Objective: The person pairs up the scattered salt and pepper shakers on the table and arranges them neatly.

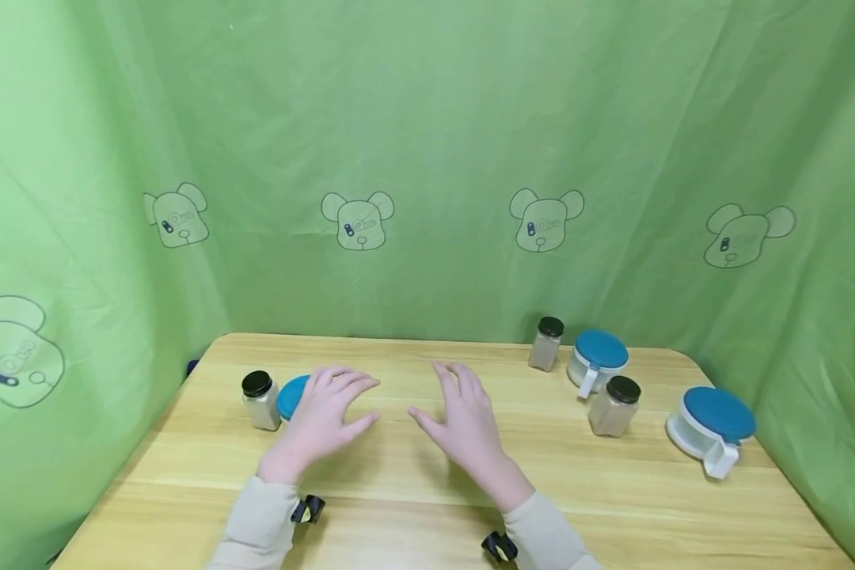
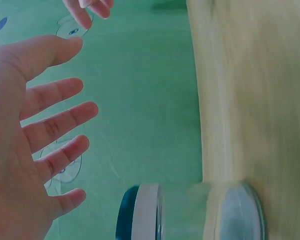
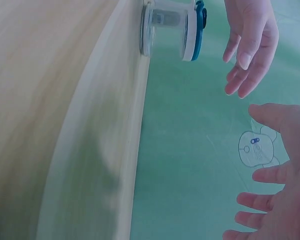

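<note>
Left hand point(image 1: 325, 419), right hand point(image 1: 465, 423) hover flat (fingers spread).

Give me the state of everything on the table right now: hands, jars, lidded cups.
Left hand: open, holds nothing, above the table.
Right hand: open, holds nothing.
Left jar: upright, black cap on.
Left cup: blue lid on, partly hidden by the left hand.
Back jar: upright, capped.
Front jar: upright, capped.
Back cup: blue lid on.
Right cup: blue lid on.
</note>
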Motion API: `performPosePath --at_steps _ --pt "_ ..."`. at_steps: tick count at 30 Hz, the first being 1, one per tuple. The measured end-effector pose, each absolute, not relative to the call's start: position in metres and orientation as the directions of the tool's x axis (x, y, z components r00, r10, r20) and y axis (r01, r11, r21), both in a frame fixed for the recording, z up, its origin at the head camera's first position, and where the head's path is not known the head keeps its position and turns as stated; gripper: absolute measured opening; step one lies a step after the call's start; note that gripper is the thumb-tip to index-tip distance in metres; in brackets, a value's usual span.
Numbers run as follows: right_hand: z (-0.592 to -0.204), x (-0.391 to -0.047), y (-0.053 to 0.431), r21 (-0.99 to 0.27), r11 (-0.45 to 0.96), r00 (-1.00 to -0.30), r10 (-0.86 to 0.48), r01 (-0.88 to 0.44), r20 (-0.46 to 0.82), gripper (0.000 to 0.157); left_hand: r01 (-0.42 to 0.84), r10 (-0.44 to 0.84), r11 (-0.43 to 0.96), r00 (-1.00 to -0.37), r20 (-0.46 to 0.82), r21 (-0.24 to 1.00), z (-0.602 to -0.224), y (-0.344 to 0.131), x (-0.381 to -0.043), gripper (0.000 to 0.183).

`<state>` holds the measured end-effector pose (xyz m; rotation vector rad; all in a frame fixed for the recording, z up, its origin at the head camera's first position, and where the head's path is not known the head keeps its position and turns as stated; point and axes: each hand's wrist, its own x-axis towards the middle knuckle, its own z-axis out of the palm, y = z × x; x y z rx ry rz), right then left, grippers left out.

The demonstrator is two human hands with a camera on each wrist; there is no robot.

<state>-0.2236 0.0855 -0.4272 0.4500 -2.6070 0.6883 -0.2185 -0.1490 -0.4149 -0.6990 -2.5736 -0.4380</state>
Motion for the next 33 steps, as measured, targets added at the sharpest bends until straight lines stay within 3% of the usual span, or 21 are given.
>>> performPosePath --at_steps 13,33 --pt "-0.432 -0.227 0.111 -0.42 0.835 -0.886 -0.157 -0.355 0.436 0.08 0.577 0.452 0.793 -0.773 0.445 0.198 -0.423 -0.129 -0.214 0.048" --pt "-0.425 -0.25 0.159 -0.473 0.85 -0.92 -0.033 -0.231 0.391 0.078 0.614 0.508 0.779 -0.734 0.451 0.123 -0.43 -0.106 -0.214 0.046"
